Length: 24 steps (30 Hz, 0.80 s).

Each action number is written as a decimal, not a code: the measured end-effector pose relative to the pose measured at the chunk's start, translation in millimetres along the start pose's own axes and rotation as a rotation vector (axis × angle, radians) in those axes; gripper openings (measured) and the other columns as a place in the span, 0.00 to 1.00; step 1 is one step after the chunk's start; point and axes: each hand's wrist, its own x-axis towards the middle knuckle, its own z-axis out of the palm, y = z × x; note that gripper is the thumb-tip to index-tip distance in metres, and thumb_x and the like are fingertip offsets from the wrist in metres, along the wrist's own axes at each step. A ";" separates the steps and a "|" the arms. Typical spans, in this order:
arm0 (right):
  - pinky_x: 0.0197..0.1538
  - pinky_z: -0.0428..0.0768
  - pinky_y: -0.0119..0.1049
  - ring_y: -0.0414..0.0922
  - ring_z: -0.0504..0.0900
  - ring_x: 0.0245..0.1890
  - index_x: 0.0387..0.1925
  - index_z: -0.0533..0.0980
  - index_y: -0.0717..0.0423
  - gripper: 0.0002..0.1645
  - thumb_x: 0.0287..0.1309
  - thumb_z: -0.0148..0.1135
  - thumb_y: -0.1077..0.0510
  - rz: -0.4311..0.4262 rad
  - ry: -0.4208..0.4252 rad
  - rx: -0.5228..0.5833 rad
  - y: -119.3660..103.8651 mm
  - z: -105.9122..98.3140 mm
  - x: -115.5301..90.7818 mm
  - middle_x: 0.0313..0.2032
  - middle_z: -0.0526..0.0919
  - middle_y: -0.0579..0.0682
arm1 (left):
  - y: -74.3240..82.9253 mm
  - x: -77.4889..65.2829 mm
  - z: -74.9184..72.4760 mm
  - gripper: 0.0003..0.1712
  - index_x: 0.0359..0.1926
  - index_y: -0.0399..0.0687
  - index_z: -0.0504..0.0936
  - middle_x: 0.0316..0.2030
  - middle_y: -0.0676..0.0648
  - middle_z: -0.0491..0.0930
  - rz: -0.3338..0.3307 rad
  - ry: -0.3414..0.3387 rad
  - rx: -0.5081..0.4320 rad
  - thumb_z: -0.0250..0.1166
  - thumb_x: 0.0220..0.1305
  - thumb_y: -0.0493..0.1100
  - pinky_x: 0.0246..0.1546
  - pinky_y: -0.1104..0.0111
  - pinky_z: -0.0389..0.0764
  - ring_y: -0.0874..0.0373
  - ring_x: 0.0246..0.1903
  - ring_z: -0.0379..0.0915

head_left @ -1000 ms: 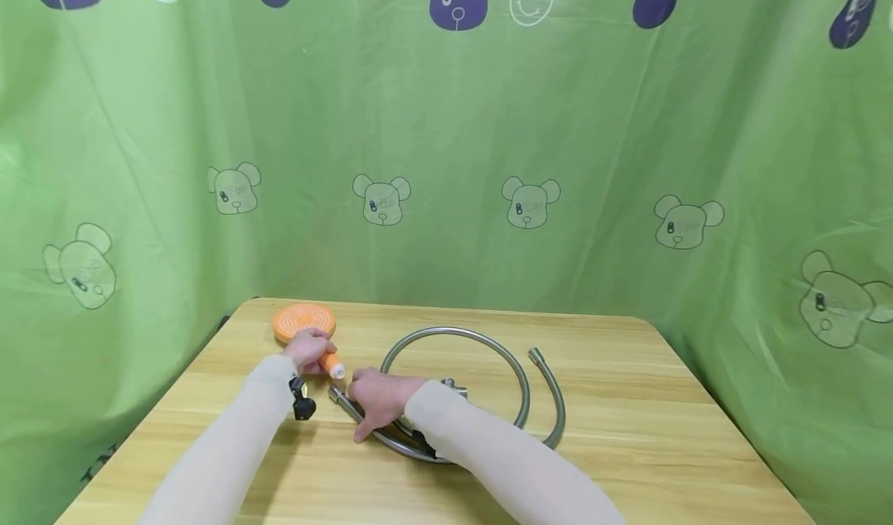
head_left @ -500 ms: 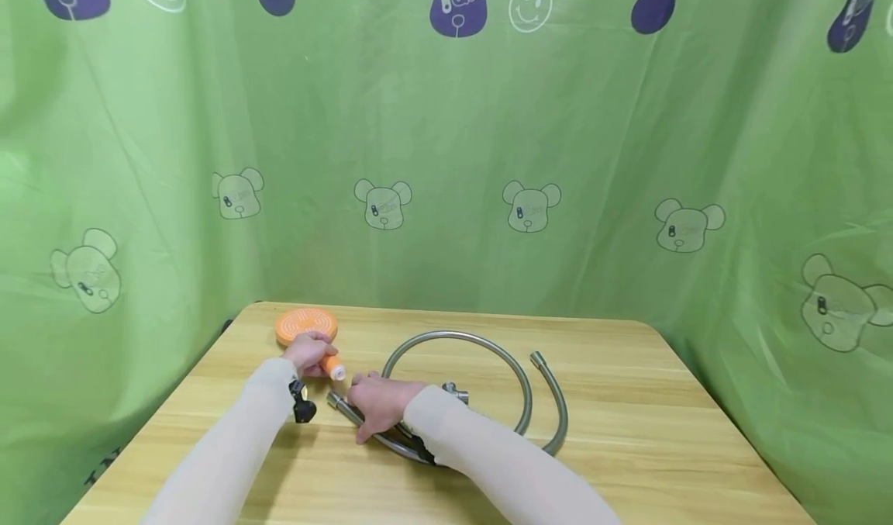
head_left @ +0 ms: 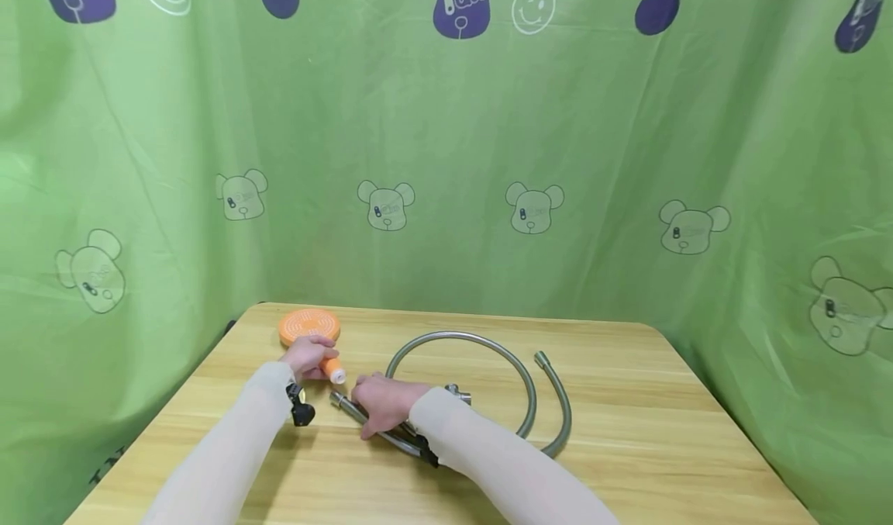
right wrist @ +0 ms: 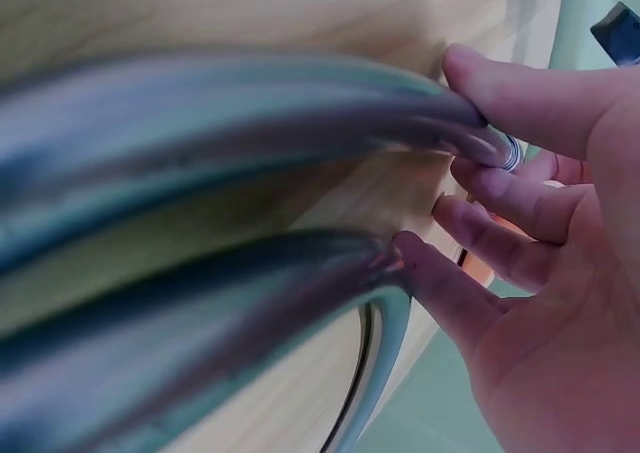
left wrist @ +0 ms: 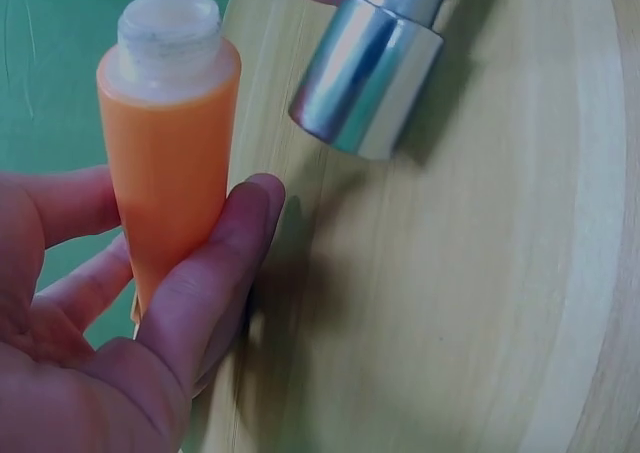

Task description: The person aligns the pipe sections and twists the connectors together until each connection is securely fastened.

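Observation:
My left hand grips the handle of an orange shower head near the back left of the table. In the left wrist view, the handle points its whitish threaded end upward. My right hand pinches a grey metal shower hose just behind one end, between thumb and fingers; another stretch of hose passes by the little finger in the right wrist view. The hose's shiny connector is close to the threaded end, with a gap between them. The loose other end of the hose lies at the right.
A small metal fitting lies inside the hose loop, partly behind the right forearm. All of this rests on a wooden table, with a green patterned curtain behind and at both sides.
The head view has shifted slightly, so the scene sits a little lower and farther right. Both hands keep their holds, with the shower head and hose end nearly unmoved.

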 end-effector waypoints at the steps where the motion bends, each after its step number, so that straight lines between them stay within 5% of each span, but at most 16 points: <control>1: 0.37 0.73 0.28 0.38 0.71 0.36 0.39 0.79 0.48 0.21 0.49 0.78 0.43 -0.003 0.002 0.008 0.2 -0.5 -0.4 0.38 0.75 0.41 | -0.2 0.0 -0.6 0.28 0.65 0.29 0.68 0.45 0.38 0.78 -0.001 -0.009 -0.008 0.61 0.67 0.34 0.37 0.66 0.86 0.57 0.34 0.78; 13: 0.36 0.74 0.25 0.35 0.72 0.33 0.41 0.78 0.51 0.18 0.50 0.77 0.54 -0.042 0.030 0.113 1.5 -4.2 -6.0 0.33 0.76 0.40 | 3.9 -3.1 -1.9 0.30 0.66 0.28 0.66 0.42 0.39 0.79 -0.006 -0.055 -0.066 0.62 0.67 0.36 0.35 0.67 0.85 0.55 0.35 0.79; 24: 0.35 0.75 0.24 0.32 0.74 0.30 0.43 0.78 0.53 0.15 0.54 0.73 0.60 -0.033 0.044 0.336 -3.3 -2.1 -14.9 0.30 0.77 0.38 | -2.7 0.3 -2.6 0.34 0.70 0.25 0.60 0.41 0.39 0.79 0.017 -0.069 -0.142 0.61 0.68 0.33 0.34 0.65 0.87 0.57 0.31 0.80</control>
